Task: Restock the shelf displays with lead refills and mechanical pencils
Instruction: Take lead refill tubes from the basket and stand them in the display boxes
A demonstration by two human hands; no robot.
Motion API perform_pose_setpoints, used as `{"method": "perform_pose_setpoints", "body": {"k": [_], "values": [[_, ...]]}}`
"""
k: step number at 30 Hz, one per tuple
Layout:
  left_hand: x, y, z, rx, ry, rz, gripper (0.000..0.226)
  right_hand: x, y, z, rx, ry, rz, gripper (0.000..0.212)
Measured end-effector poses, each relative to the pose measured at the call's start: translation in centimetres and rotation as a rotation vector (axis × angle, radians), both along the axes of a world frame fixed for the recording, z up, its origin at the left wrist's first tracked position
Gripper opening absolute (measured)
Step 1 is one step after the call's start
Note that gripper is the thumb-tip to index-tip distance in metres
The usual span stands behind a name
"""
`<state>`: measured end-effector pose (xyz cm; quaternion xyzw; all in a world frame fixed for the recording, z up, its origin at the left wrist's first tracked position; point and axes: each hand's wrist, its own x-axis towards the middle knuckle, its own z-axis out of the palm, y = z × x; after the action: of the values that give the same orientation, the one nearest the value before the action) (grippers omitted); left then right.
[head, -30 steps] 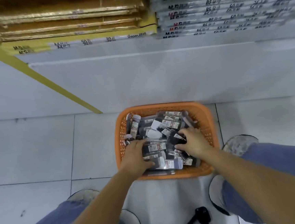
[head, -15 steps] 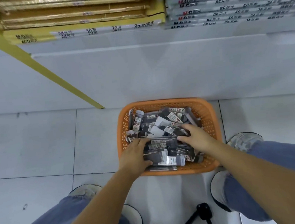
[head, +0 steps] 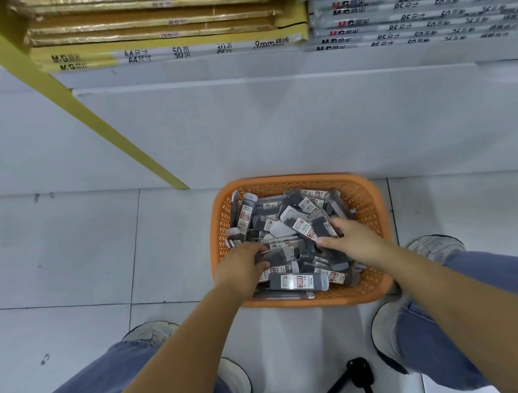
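Note:
An orange mesh basket [head: 367,193] stands on the floor against the base of the shelf unit, full of several dark lead refill cases [head: 296,282] with white and red labels. Both my hands are inside it. My left hand [head: 242,268] reaches in from the near left, its fingers curled around cases in the pile. My right hand [head: 351,241] lies on the right side of the heap, thumb and fingers closing on a clear-topped refill case [head: 319,224]. The fingertips of both hands are partly hidden among the cases.
Above the basket a white shelf base [head: 275,116] carries stacks of yellow loose-leaf packs [head: 176,50] and grey packs [head: 417,10]. A yellow upright [head: 88,117] slants down at left. My knees and shoes flank the basket; a black tripod leg [head: 357,372] lies near.
My right hand has moved up and right across the pile and now grips a case. My left hand has dug a little deeper into the cases. The view has tilted slightly downward.

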<state>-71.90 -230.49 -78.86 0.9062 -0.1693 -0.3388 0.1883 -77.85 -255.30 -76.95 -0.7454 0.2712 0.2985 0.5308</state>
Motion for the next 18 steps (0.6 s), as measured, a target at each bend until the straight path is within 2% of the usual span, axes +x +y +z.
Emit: {"method": "perform_pose_setpoints", "body": {"k": [3, 5, 8, 11, 14, 18], "values": [[0.1, 0.0, 0.2, -0.04, 0.094, 0.069, 0.014, -0.2, 0.4, 0.1, 0.023, 0.009, -0.032, 0.042], [0.0, 0.3, 0.5, -0.115, 0.195, 0.207, 0.013, -0.1, 0.7, 0.7, 0.06, 0.005, -0.052, 0.041], [-0.2, 0.6, 1.9, -0.317, 0.378, 0.497, 0.011, 0.4, 1.1, 2.3, 0.127, -0.028, -0.073, 0.039], [0.1, 0.1, 4.2, -0.573, 0.602, 0.684, 0.019, 0.8, 1.8, 4.3, 0.175, -0.092, -0.066, 0.035], [0.5, -0.9, 7.6, -0.825, 0.721, 0.727, 0.018, 0.9, 3.0, 7.2, 0.174, -0.193, -0.017, 0.037], [1.1, -1.3, 13.1, -0.91, 0.654, 0.67, 0.033, 1.2, 3.5, 12.2, 0.058, -0.336, 0.057, 0.03]]}}
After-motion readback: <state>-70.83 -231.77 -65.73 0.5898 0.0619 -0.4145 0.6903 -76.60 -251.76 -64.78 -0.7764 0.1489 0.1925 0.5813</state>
